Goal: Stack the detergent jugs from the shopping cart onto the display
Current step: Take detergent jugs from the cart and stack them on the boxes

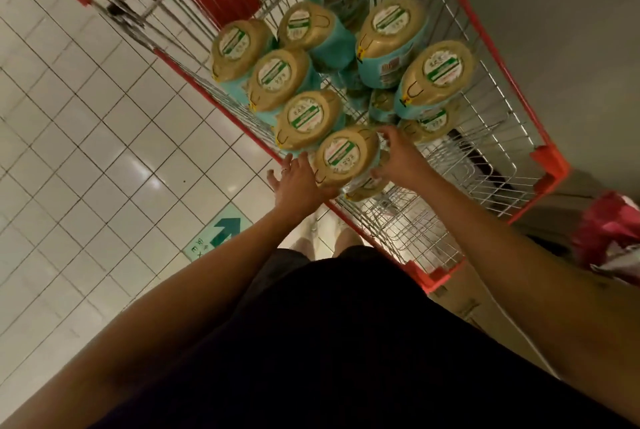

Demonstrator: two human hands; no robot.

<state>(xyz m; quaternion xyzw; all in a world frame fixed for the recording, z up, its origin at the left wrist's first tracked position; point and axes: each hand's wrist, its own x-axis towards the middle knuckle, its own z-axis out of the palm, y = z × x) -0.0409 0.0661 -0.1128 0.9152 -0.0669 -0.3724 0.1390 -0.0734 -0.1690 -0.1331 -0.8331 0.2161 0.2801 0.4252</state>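
Both my hands are on one detergent jug (346,157) at frame centre, at the near end of the shopping cart (550,155). Left hand (298,179) is pressed flat against the jug's left side, fingers spread, not wrapped. Right hand (398,158) cups the right side, fingertips curled over the upper right edge of the tan top. So the hands are apart, with the jug clamped between them. Can't tell if it is lifted or resting on what's below; another jug's tan top (367,191) peeks out just under it.

The rest of the jugs (391,44) fill the cart from centre to top of frame: teal bodies, tan tops with white-green round labels, packed close and partly stacked, several tilted. The cart is wire mesh with a red rim, running diagonally from upper left to lower right; the wire floor at its lower right end is bare.

White tiled floor (86,138) takes up the left half, with a green arrow sign (221,231) on it at lower centre-left. A red-and-white bag (609,231) sits at the right edge. My dark shirt (346,342) fills the bottom.
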